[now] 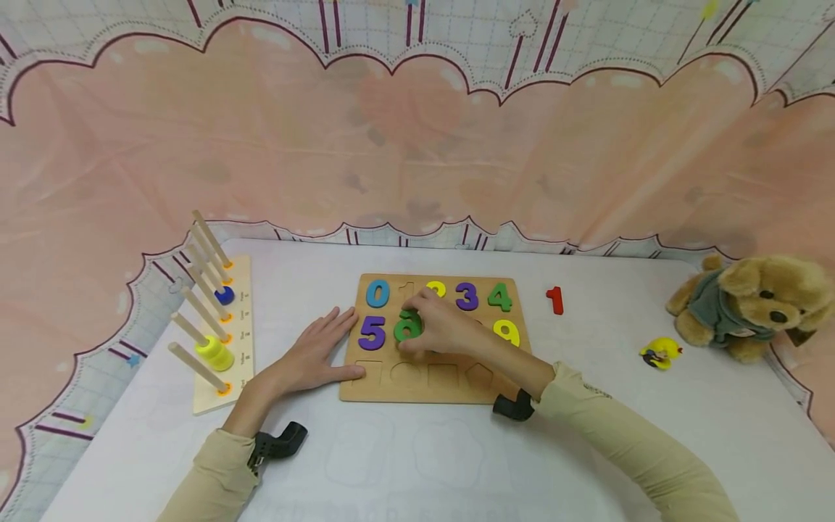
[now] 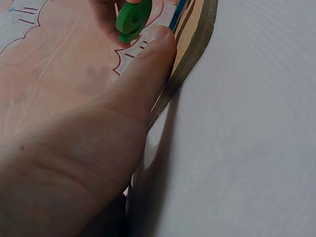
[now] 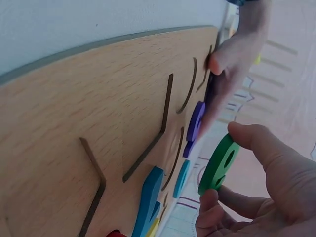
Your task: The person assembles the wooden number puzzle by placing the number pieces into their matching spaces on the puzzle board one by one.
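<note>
My right hand (image 1: pixel 443 324) pinches a green number 6 (image 3: pixel 217 165) between thumb and fingers, lifted off the wooden number board (image 1: pixel 391 391). The left hand (image 1: pixel 317 353) rests at the board's left edge, fingers extended and thumb over its lower left corner. A blue 0 (image 1: pixel 377 293), a purple 3 (image 1: pixel 467 296), a green 4 (image 1: pixel 499 297), a purple 5 (image 1: pixel 372 333) and a yellow 9 (image 1: pixel 506 332) sit on the board. The right hand partly covers a yellow 2 (image 1: pixel 435 288). In the right wrist view, a blue piece (image 3: pixel 146 202) stands out from the board.
A red number 1 (image 1: pixel 555 300) lies right of the board. Farther right are a yellow toy duck (image 1: pixel 661 353) and a teddy bear (image 1: pixel 744 304). On the left stands a peg board (image 1: pixel 243 348) with yellow rings (image 1: pixel 214 353) and a blue ring (image 1: pixel 225 296).
</note>
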The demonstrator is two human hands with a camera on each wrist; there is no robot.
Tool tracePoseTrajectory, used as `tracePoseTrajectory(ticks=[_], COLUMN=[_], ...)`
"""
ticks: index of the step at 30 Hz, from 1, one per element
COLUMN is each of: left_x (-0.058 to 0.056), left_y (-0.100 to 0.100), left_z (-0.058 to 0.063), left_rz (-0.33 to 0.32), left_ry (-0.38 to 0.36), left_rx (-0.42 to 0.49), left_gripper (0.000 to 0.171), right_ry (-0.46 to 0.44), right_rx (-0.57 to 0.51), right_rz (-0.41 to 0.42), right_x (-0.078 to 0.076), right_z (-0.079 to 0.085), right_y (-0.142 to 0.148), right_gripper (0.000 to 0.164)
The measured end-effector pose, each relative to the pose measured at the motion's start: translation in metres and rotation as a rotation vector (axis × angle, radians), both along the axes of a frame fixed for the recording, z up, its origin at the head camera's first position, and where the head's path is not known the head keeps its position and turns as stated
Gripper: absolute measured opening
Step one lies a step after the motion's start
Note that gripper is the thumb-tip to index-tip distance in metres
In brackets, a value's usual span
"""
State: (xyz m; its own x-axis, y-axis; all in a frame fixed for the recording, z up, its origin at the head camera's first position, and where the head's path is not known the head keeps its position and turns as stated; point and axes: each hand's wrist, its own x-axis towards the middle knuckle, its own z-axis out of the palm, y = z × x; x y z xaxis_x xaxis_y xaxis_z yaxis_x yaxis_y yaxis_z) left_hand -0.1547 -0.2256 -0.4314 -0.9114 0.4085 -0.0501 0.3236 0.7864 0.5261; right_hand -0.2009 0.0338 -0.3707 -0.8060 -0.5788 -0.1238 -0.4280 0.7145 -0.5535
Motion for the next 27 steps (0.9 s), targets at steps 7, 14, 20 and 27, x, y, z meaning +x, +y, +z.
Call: tracePoseTrajectory(ticks=[7, 14, 20, 27], left_x=[-0.0007, 0.0000, 0.0000, -0.0002], left_y=[0.0003, -0.0002, -0.0002, 0.0001], left_z=[0.0001, 0.0005, 0.0005, 0.0001], left_rz=[-0.003, -0.001, 0.004, -0.004], left_ry=[0.000, 0.022, 0.005, 0.024], left_rx=[-0.008, -0.007, -0.007, 0.004], left_gripper=[0.099, 0.099, 0.099, 0.098], right_ry=[-0.012, 0.010, -0.008, -0.033], right_rx=[-0.010, -0.032, -0.050, -0.034], right_rz=[0.010, 0.049, 0.075, 0.076], right_x=[-0.0002, -0.0012, -0.0020, -0.0039], right_z=[0.0001, -0.0011, -0.0019, -0.0051], right_y=[-0.0005, 0.0014, 0.0009, -0.0014], right_gripper=[0.058, 0.060, 0.058, 0.063])
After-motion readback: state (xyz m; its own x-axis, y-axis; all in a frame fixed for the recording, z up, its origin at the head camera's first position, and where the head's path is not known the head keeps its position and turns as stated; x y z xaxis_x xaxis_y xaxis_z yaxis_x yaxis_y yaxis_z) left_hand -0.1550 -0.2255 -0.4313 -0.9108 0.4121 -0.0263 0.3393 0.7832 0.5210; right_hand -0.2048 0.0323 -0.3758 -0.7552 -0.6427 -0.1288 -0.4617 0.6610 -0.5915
